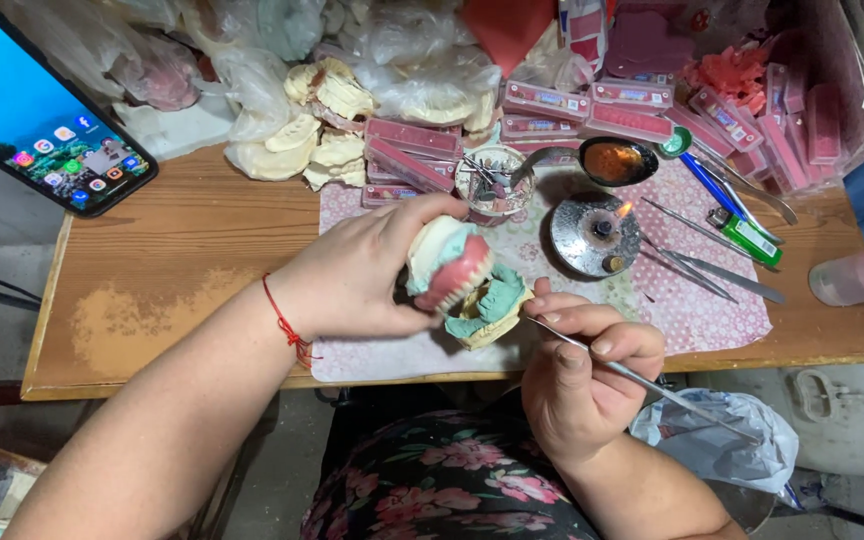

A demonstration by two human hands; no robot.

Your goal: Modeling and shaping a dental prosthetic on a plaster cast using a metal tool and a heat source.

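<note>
Flat pink packets [592,110] with pale label strips lie stacked at twelve o'clock, beside white plaster casts [322,120]. The left hand [367,270] grips one pink-and-white denture model [462,280] at centre; the right hand [577,365] pinches one thin metal tool [642,380] (tip touching the model). One small burner [594,233] flames at two o'clock on the wooden table [172,270].
</note>
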